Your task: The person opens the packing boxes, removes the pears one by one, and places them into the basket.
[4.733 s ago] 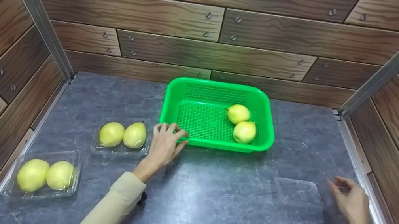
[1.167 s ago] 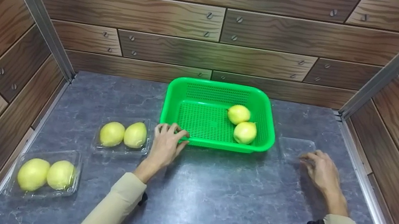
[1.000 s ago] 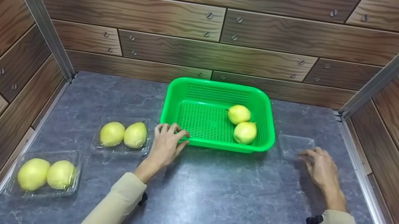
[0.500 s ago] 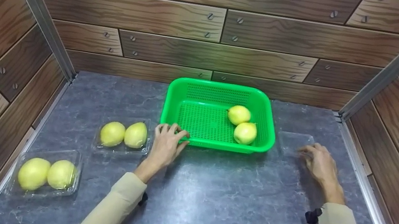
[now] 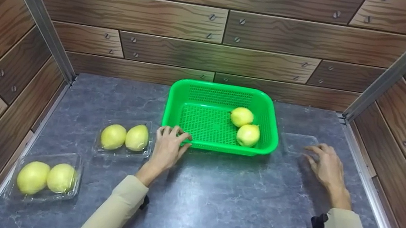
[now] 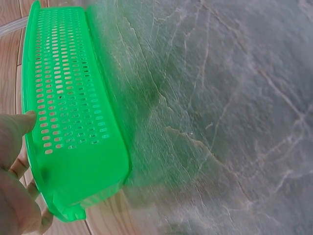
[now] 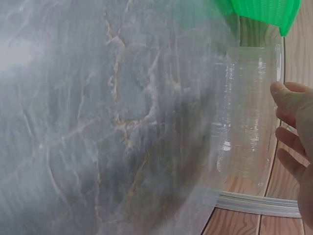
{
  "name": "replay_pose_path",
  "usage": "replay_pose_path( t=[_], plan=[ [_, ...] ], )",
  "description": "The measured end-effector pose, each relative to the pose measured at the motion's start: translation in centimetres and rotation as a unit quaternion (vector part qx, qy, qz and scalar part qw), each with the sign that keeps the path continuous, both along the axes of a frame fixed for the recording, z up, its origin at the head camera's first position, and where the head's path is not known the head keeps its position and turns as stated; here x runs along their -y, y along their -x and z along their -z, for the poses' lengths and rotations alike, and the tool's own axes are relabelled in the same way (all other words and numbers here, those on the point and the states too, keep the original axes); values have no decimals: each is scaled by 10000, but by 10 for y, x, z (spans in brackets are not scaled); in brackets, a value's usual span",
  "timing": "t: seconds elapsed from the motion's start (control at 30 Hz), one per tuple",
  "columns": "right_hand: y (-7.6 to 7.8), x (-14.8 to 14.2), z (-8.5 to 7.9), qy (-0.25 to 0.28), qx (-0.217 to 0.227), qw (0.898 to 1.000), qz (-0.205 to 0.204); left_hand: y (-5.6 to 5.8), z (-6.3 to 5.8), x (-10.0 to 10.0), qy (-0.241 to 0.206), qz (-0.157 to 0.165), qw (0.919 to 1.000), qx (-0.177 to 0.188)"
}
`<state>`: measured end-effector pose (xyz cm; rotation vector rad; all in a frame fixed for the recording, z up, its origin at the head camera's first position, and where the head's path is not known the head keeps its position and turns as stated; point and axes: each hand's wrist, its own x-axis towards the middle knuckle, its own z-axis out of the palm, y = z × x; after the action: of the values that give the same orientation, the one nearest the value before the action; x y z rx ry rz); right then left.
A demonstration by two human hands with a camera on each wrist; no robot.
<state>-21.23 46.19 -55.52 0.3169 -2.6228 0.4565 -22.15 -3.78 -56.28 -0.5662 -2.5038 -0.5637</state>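
Note:
My left hand (image 5: 167, 149) grips the near left rim of a green perforated plastic basket (image 5: 222, 147), thumb and fingers on either side of the edge. Two yellow-green pears (image 5: 248, 135) lie in the basket's right half. To its right on the table is a clear plastic box (image 5: 296, 139), whose ribbed wall fills much of the right wrist view. My right hand (image 5: 328, 168) is at that box's right side, thumb and fingers parted, fingertips right at its edge.
Left of the basket stands a clear box (image 5: 121, 154) with two pears (image 5: 137, 137) in it. A second clear box (image 5: 80, 160) with two pears (image 5: 33, 177) is nearer the front left. Wood-patterned walls (image 5: 164, 48) enclose the grey marbled table (image 5: 213, 205).
My right hand has moved from the right side toward the basket, and the clear box has slid backward beside it. Its thumb and fingers have now parted. My left hand keeps its place.

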Motion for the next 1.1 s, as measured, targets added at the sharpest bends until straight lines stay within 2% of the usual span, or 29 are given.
replay_pose_path(
  t=[0.13, 0.47, 0.73, 1.1],
  plan=[
    [-2, 8, -6, 35, -336, 9994, -109, 1, -1, 0, -17, 5, 10000, 37],
    [-4, 43, -19, 19, -839, 9950, -547, 0, -2, 1, 5, -16, 10000, 43],
    [-6, 78, -22, 111, -958, 9893, -1095, -1, -2, 1, -21, -31, 10000, 37],
    [-5, 105, -10, 209, -790, 9880, -1309, -1, -1, 0, -137, 28, 9998, 119]
  ],
)
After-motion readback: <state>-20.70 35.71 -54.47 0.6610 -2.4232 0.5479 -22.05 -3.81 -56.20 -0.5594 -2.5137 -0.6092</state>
